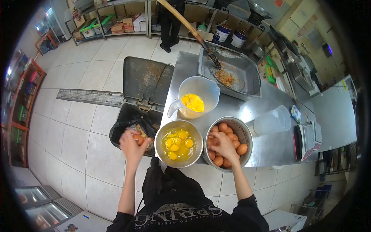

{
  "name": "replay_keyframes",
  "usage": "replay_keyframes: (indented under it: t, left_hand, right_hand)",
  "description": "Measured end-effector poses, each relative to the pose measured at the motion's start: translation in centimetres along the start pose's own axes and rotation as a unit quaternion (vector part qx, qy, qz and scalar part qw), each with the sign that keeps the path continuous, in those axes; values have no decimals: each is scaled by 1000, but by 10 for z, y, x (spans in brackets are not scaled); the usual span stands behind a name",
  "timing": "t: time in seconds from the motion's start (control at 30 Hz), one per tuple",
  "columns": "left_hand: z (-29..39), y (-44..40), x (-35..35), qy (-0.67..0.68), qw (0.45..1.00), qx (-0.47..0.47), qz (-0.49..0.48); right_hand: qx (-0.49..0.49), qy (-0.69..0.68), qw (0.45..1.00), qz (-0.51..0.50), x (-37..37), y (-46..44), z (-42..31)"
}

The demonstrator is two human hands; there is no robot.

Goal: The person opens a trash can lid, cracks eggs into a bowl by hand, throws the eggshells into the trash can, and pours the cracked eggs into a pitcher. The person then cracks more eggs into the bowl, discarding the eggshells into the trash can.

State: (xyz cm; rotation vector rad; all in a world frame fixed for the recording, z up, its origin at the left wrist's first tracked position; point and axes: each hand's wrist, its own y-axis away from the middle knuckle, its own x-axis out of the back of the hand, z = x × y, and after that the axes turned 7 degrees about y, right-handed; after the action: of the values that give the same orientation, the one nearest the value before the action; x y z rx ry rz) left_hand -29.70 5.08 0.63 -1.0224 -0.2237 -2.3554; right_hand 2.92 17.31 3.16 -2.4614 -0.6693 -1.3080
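Note:
My left hand [133,144] is over the open bin [123,116] lined with a black bag, its fingers curled round brown eggshell [138,138]. My right hand [222,145] reaches into a metal pot [251,149] of whole brown eggs [242,149], fingers round an egg at the pot's left side. Between the hands stands a steel bowl [157,144] with several cracked eggs, yolks whole [174,147]. Behind it, a translucent jug [208,92] holds more yolks and egg white.
A grey tray [255,83] with a wire strainer and a long wooden handle [181,19] lies at the back of the steel table [185,63]. A clear container [272,120] and a scale [308,141] are on the right. Another person's legs [167,29] show behind.

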Motion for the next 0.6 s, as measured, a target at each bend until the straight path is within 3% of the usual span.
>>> replay_keyframes:
  t: [0.03,0.07,0.1,0.17,0.2,0.23,0.27,0.3,0.33,0.4,0.43,0.47,0.53,0.6]
  left_hand:
    - [-5,-2,-6,0,1000,-4,0]
    - [-10,-3,-13,-30,995,62,68]
    - [-11,-5,-13,-61,981,127,134]
    - [-21,-8,-7,-35,983,114,137]
    - [-19,-11,-4,-3,983,107,147]
    - [-11,-11,2,1,981,97,166]
    - [-13,-13,1,4,980,104,169]
    - [-17,-14,1,22,980,77,183]
    - [-15,-16,5,38,979,49,195]
    - [-4,-15,2,39,977,42,207]
    - [-1,-15,-1,70,978,16,198]
    - [4,-15,-5,102,977,-11,189]
    - [23,-9,-16,105,975,-61,188]
    - [45,-5,-22,161,974,-107,121]
  right_hand:
    - [13,31,996,-77,-3,-3,4]
    - [-36,19,998,-52,-13,-2,2]
    - [-11,40,998,-48,-13,-4,6]
    - [9,59,997,-46,-16,1,18]
    - [-129,-168,975,-70,-13,0,22]
    - [-255,-381,884,-92,-10,-5,24]
    - [-253,-376,886,-98,-7,-6,27]
    - [-201,-567,797,-55,3,-6,16]
    - [-142,-732,666,-9,11,-4,5]
    - [-134,-707,694,21,16,-6,-20]
    - [-47,-481,867,121,13,-8,-34]
    - [45,-207,955,209,10,-10,-43]
    - [51,-152,968,192,-7,-10,-34]
    - [156,100,979,79,-18,-15,-20]
